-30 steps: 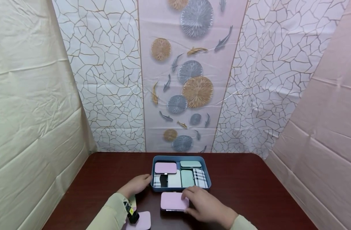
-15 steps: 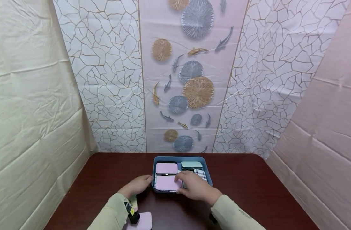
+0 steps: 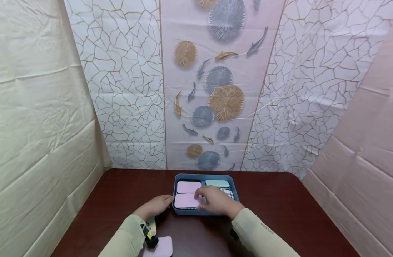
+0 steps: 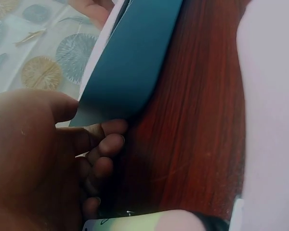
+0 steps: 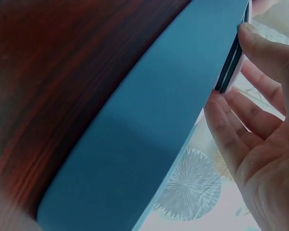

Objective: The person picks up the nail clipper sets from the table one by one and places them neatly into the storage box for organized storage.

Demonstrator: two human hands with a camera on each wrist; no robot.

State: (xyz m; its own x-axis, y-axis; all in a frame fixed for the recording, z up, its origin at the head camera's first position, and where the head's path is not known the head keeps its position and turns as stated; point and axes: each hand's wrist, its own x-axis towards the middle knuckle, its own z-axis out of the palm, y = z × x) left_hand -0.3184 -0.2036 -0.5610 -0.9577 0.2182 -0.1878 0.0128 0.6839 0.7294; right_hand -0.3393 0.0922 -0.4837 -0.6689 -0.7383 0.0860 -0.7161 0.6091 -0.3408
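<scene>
A shallow blue box (image 3: pixel 203 212) stands on the table, holding several small flat cases. My right hand (image 3: pixel 217 200) reaches over its front wall and pinches the right end of a pink case (image 3: pixel 184 201) with a dark rim. In the right wrist view, the thumb and fingers hold that case (image 5: pixel 231 67) at the box's upper edge. Behind it lies another pink case (image 3: pixel 189 187); a mint green case (image 3: pixel 217 183) is at the back right. My left hand (image 3: pixel 155 207) holds the box's left front corner, thumb at the rim and fingers against the outer wall (image 4: pixel 130 62).
Under my left wrist, a pink case (image 3: pixel 162 247) and a yellowish item (image 3: pixel 152 225) lie on the dark red table (image 3: pixel 267 200). A plaid case (image 3: pixel 228 193) shows partly behind the right hand. Patterned cloth (image 3: pixel 215 107) hangs behind the table.
My right hand has carried the pink case from the table in front of the box up and into its front left part, over other cases. The left hand stays at the box.
</scene>
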